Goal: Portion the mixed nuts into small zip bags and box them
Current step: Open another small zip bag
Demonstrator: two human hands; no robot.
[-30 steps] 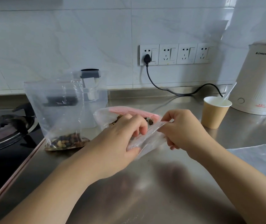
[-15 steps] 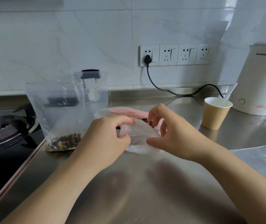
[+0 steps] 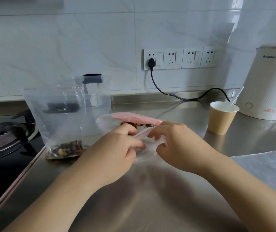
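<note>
Both hands pinched a small zip bag [image 3: 148, 144] between them: the left hand [image 3: 117, 151] had its thumb and fingers curled on the bag's left edge, and the right hand [image 3: 175, 144] gripped the other side, its fingers bent over the red-striped zip strip. The little bag was clear and crumpled, held just above the steel counter [image 3: 150, 198] near its middle, and whether anything lay inside it could not be told. Directly behind the hands lay a pink-rimmed bag [image 3: 133, 118] on its side, with dark nuts showing at its mouth. To the left of that stood a large clear zip bag [image 3: 58, 118], upright, with a heap of mixed nuts [image 3: 65, 149] settled at its bottom. Behind it, seen partly through the plastic, was a clear container with a dark lid [image 3: 92, 78]. Further left, a gas hob [image 3: 3, 136] sat set into the counter. On the right side stood a brown paper cup [image 3: 221, 119] with a white spoon handle leaning out of it, and just beyond it a white electric kettle [image 3: 267, 84]. A flat sheet of clear plastic [image 3: 267, 169] lay on the counter near the right forearm. On the tiled wall a row of sockets [image 3: 180, 58] held one black plug, whose cable ran down along the counter's back edge towards the kettle.
</note>
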